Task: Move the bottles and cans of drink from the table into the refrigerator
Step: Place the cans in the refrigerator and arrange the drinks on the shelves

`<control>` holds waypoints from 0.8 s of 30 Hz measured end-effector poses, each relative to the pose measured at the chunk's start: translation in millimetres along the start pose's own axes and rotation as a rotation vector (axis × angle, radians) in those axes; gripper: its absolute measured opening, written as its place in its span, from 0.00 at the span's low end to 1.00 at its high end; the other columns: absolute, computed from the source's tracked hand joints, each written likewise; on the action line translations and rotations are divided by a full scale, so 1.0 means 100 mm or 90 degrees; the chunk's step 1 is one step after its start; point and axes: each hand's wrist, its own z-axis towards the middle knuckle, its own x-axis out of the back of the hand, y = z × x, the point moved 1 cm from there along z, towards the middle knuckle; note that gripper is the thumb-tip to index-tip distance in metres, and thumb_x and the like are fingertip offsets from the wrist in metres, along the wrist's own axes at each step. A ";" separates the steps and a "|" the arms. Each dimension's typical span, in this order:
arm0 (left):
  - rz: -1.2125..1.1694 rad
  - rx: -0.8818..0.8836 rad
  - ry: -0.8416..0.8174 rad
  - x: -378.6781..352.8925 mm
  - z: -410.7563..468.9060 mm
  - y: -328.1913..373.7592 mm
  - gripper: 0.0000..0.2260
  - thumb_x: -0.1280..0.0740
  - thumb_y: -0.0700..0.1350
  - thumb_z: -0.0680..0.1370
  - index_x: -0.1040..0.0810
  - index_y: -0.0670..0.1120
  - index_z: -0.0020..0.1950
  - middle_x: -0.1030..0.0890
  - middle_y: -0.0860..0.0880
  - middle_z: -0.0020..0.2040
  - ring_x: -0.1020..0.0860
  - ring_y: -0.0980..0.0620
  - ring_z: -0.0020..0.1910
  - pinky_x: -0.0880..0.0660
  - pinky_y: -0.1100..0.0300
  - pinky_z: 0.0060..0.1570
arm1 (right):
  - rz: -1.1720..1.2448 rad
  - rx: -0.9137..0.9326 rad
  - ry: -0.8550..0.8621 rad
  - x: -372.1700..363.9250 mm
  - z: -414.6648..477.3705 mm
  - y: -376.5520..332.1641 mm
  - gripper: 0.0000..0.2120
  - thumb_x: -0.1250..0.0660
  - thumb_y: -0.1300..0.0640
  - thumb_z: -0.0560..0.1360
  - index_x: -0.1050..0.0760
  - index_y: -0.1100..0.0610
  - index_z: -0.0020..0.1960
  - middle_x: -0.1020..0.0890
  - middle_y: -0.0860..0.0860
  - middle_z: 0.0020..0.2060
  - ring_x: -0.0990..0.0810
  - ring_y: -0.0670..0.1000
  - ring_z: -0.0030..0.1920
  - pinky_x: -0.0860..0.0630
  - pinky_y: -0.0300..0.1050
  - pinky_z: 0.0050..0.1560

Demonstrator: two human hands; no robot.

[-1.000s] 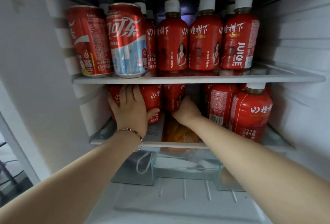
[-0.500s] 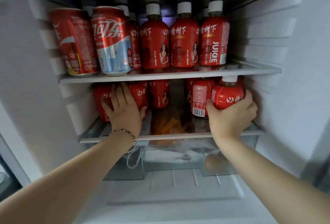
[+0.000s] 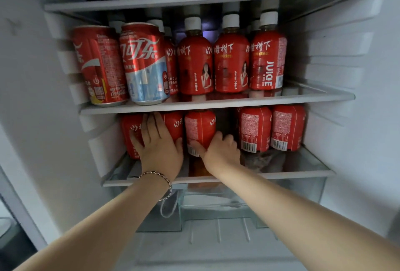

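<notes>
Caps of lower bottles point(image 3: 255, 128) hidden behind shelf point(image 3: 216, 104); left hand point(image 3: 160, 147) covers labels.

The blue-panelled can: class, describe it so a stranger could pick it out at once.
In the fridge, find the middle shelf, crowded with red drinks. At its left end a plain red can stands beside a second can, then white-capped bottles. The second can alone has a pale blue lower half.

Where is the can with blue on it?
In the head view, the blue-and-red can stands left on the upper drinks shelf, between the all-red can and the juice bottles.
</notes>
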 end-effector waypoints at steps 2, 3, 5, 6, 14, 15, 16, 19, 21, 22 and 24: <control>0.000 -0.001 0.010 -0.02 0.00 -0.01 0.36 0.35 0.49 0.76 0.49 0.37 0.75 0.42 0.39 0.74 0.47 0.41 0.74 0.56 0.39 0.70 | -0.013 0.000 -0.015 -0.05 0.09 -0.05 0.38 0.40 0.36 0.74 0.44 0.60 0.73 0.36 0.58 0.69 0.36 0.58 0.69 0.38 0.51 0.67; 0.004 -0.001 0.013 -0.02 0.00 -0.01 0.36 0.35 0.49 0.75 0.48 0.36 0.75 0.41 0.38 0.74 0.46 0.41 0.74 0.55 0.38 0.70 | -0.003 -0.006 -0.023 -0.06 0.11 -0.06 0.40 0.40 0.36 0.74 0.46 0.60 0.74 0.37 0.58 0.70 0.37 0.58 0.70 0.38 0.51 0.68; 0.010 -0.003 0.007 -0.02 0.01 -0.01 0.36 0.35 0.49 0.76 0.49 0.37 0.75 0.42 0.38 0.74 0.46 0.42 0.74 0.55 0.39 0.70 | -0.014 0.001 -0.049 -0.04 0.13 -0.04 0.42 0.39 0.37 0.74 0.50 0.61 0.76 0.39 0.58 0.71 0.39 0.58 0.71 0.39 0.51 0.69; 0.009 -0.001 -0.001 -0.01 0.00 0.00 0.36 0.36 0.50 0.76 0.50 0.37 0.76 0.43 0.39 0.74 0.48 0.42 0.75 0.56 0.39 0.70 | -0.047 0.021 -0.054 -0.01 0.10 -0.02 0.42 0.38 0.38 0.74 0.52 0.61 0.76 0.39 0.58 0.71 0.39 0.58 0.71 0.39 0.51 0.69; -0.047 -0.119 0.106 0.05 -0.04 0.00 0.27 0.30 0.39 0.68 0.32 0.38 0.66 0.31 0.35 0.64 0.31 0.34 0.62 0.36 0.36 0.61 | 0.246 0.004 0.482 0.42 -0.20 0.44 0.35 0.30 0.60 0.70 0.41 0.61 0.73 0.41 0.59 0.71 0.42 0.58 0.71 0.44 0.53 0.72; -0.084 -0.187 0.138 0.08 -0.09 0.03 0.23 0.31 0.37 0.67 0.29 0.38 0.62 0.29 0.35 0.60 0.28 0.35 0.57 0.31 0.38 0.57 | 0.277 -0.061 0.482 0.47 -0.15 0.54 0.37 0.30 0.60 0.70 0.43 0.62 0.73 0.42 0.59 0.72 0.42 0.59 0.72 0.44 0.53 0.72; -0.125 -0.257 0.134 0.12 -0.17 0.10 0.20 0.31 0.36 0.67 0.27 0.38 0.59 0.27 0.36 0.58 0.25 0.37 0.53 0.26 0.43 0.54 | 0.300 -0.116 0.472 0.52 -0.09 0.64 0.38 0.30 0.59 0.70 0.45 0.62 0.74 0.41 0.60 0.72 0.41 0.60 0.72 0.43 0.53 0.72; -0.244 -0.373 -0.042 0.26 -0.38 0.50 0.16 0.32 0.35 0.71 0.24 0.41 0.59 0.24 0.45 0.57 0.24 0.56 0.38 0.25 0.66 0.40 | 0.374 -0.177 0.418 0.62 0.04 0.83 0.40 0.30 0.58 0.70 0.48 0.61 0.75 0.38 0.61 0.69 0.37 0.61 0.69 0.38 0.56 0.70; -0.309 -0.311 -0.134 0.18 -0.40 0.82 0.18 0.36 0.40 0.76 0.29 0.44 0.66 0.27 0.49 0.63 0.23 0.55 0.43 0.24 0.64 0.43 | 0.359 -0.169 0.384 0.63 0.05 0.85 0.42 0.29 0.57 0.69 0.48 0.60 0.75 0.39 0.61 0.69 0.38 0.62 0.69 0.38 0.56 0.70; -0.341 -0.251 -0.176 0.10 -0.37 0.95 0.21 0.35 0.42 0.76 0.34 0.45 0.69 0.30 0.48 0.65 0.23 0.53 0.52 0.25 0.62 0.51 | 0.343 -0.171 0.367 0.63 0.05 0.86 0.43 0.29 0.57 0.68 0.48 0.60 0.75 0.40 0.60 0.69 0.38 0.62 0.69 0.38 0.56 0.70; -0.416 -0.127 -0.258 0.00 -0.27 1.18 0.31 0.31 0.46 0.74 0.41 0.45 0.72 0.32 0.45 0.67 0.27 0.49 0.61 0.29 0.57 0.61 | 0.313 -0.167 0.328 0.66 0.04 0.90 0.43 0.28 0.58 0.66 0.47 0.59 0.75 0.41 0.60 0.69 0.40 0.61 0.69 0.40 0.54 0.70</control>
